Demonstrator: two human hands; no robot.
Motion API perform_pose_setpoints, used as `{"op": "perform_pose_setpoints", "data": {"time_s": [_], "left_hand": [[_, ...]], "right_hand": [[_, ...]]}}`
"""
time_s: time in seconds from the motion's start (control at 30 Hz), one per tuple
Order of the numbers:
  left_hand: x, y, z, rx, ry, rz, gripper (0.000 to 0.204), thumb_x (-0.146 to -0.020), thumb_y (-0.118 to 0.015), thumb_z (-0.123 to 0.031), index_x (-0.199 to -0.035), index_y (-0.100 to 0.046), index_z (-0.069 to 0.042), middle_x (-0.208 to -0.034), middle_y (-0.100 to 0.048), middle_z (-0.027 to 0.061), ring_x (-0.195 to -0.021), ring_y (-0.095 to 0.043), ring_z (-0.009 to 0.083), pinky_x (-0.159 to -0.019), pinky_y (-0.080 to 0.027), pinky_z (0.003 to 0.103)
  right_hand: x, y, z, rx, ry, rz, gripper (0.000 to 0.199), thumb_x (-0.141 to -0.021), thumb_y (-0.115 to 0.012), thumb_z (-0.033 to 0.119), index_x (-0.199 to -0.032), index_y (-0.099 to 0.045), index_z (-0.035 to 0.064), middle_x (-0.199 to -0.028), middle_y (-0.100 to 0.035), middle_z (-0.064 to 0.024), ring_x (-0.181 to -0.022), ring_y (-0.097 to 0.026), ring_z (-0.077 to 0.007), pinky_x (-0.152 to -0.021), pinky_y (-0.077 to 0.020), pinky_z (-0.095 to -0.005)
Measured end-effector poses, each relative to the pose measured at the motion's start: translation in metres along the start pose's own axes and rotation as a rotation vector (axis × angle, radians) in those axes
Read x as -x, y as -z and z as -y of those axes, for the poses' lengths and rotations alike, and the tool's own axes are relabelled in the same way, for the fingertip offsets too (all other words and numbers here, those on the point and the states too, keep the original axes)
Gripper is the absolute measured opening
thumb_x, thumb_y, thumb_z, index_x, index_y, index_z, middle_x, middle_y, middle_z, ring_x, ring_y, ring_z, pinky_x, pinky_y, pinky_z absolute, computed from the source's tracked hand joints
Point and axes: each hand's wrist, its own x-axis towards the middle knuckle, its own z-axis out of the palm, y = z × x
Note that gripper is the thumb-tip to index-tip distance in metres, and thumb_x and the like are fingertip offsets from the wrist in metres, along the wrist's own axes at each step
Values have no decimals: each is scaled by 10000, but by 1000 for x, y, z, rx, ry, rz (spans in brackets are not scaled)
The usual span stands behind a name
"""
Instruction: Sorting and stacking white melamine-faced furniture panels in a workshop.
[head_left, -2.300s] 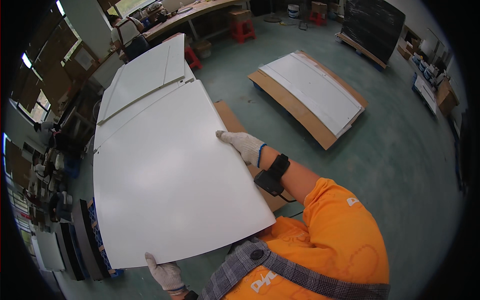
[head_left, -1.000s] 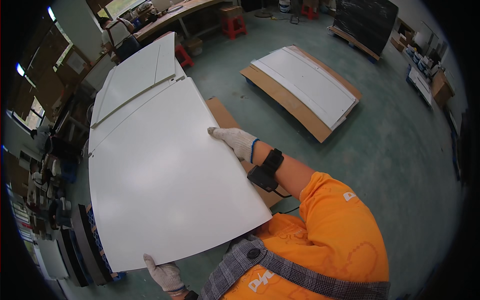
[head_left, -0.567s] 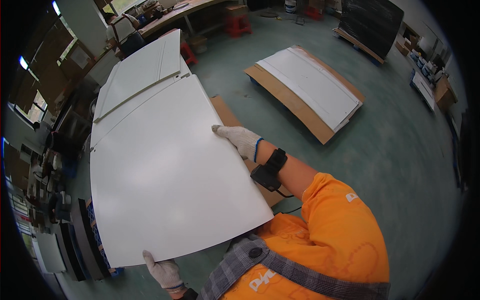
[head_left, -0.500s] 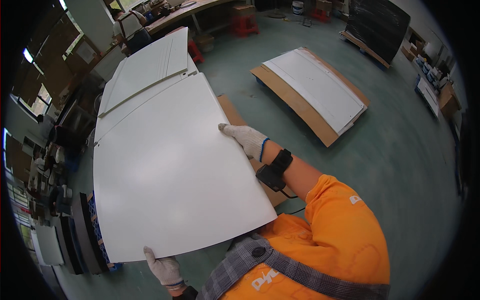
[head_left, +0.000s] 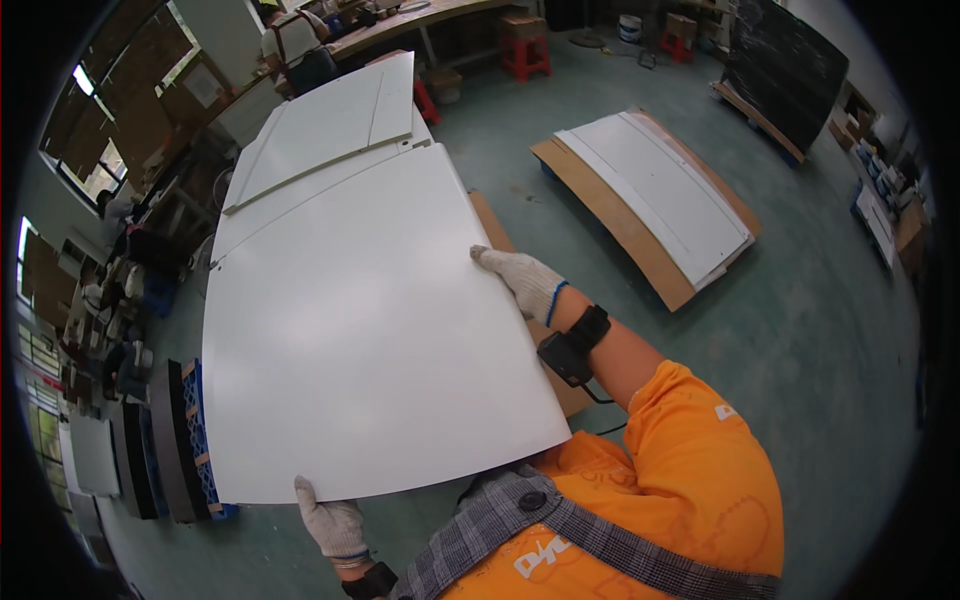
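At the near edge of the large white panel (head_left: 380, 340), the gloved left hand (head_left: 332, 525) has its thumb over the top face, its other fingers out of sight below; farther up, the gloved right hand (head_left: 520, 280) takes the right-hand edge likewise, thumb on top. Both seem clamped on the panel, though how tightly the hidden fingers close I cannot tell. The panel stretches away before the wearer; the step in hand looks like holding or steadying it by two edges. Any shift of so broad a sheet would call for both hands moving together, clear of the grooved panel (head_left: 330, 130) beyond its far end. Dark curved slabs (head_left: 172, 440) stand to the left. Farther right, white sheets (head_left: 650, 180) lie on brown cardboard (head_left: 600, 210); past them stand a red stool (head_left: 526, 58) and a black-wrapped stack (head_left: 785, 75).
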Motion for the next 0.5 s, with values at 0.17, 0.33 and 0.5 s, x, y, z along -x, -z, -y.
{"op": "perform_pose_setpoints", "data": {"time_s": [0.17, 0.33, 0.5], "left_hand": [[2, -2, 1, 13, 0, 15, 362, -932, -551, -262, -1152, -530, 25, -1112, -607, 133, -990, -596, 232, -883, -517, 343], [-5, 13, 0, -8, 9, 58, 403, -951, -492, -302, -1235, -465, -16, -1210, -549, 124, -1093, -549, 257, -937, -475, 401], [-5, 13, 0, -2, 3, 80, 406, -947, -499, -296, -1235, -462, -13, -1216, -546, 127, -1097, -548, 260, -933, -476, 405]], "right_hand": [[-6, -2, -5, -137, 17, 0, 516, -889, -589, 382, -1118, -520, -76, -891, -615, -185, -649, -657, -195, -484, -555, -300], [-3, -5, -1, -108, -5, -23, 496, -888, -586, 385, -1120, -532, -50, -923, -624, -177, -718, -665, -208, -561, -565, -333], [-15, 0, -10, -135, -7, -37, 476, -889, -582, 401, -1112, -553, -18, -930, -638, -150, -733, -662, -208, -622, -566, -354]]}}
